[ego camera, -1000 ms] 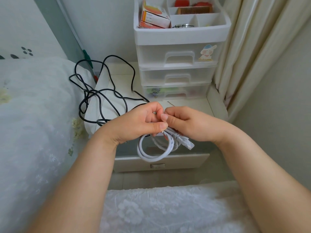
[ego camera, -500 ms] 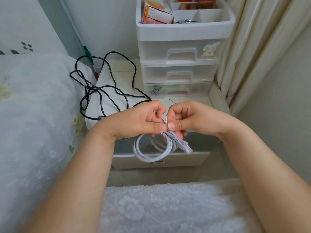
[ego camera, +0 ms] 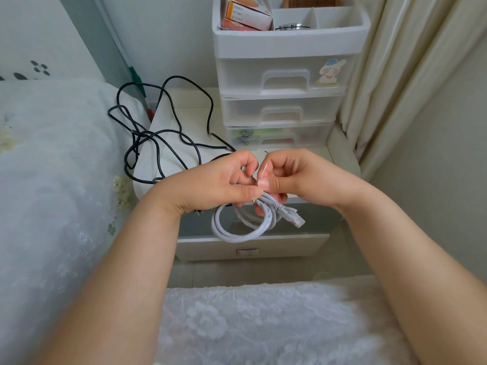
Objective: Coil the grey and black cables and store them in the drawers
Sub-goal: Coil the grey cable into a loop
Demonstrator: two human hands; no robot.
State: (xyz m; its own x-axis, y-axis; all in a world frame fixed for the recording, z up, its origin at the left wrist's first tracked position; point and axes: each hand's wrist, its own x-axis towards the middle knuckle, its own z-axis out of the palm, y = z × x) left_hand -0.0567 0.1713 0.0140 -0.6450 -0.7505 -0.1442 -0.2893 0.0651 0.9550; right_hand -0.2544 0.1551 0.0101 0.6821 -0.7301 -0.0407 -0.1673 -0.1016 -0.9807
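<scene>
A grey cable (ego camera: 238, 230), coiled into a small loop, hangs below both hands with its clear plug (ego camera: 295, 218) pointing right. My left hand (ego camera: 210, 185) pinches the top of the coil. My right hand (ego camera: 300, 177) grips the same spot and holds a thin white tie (ego camera: 264, 168) sticking up between its fingers. A black cable (ego camera: 158, 135) lies loose and tangled on the white nightstand (ego camera: 168, 156) behind my left hand. The plastic drawer unit (ego camera: 282, 85) stands at the back with its three drawers closed.
The nightstand's own drawer (ego camera: 253, 246) is pulled open under the coil. An open tray (ego camera: 290, 25) on top of the unit holds boxes and a comb. A bed with white lace cover (ego camera: 52, 180) lies left, curtains (ego camera: 382, 75) right, lace fabric (ego camera: 263, 325) in front.
Both hands have stayed together on the grey coil. My right fingers have shifted, and the white tie now sticks up between the hands. The view has tipped down slightly.
</scene>
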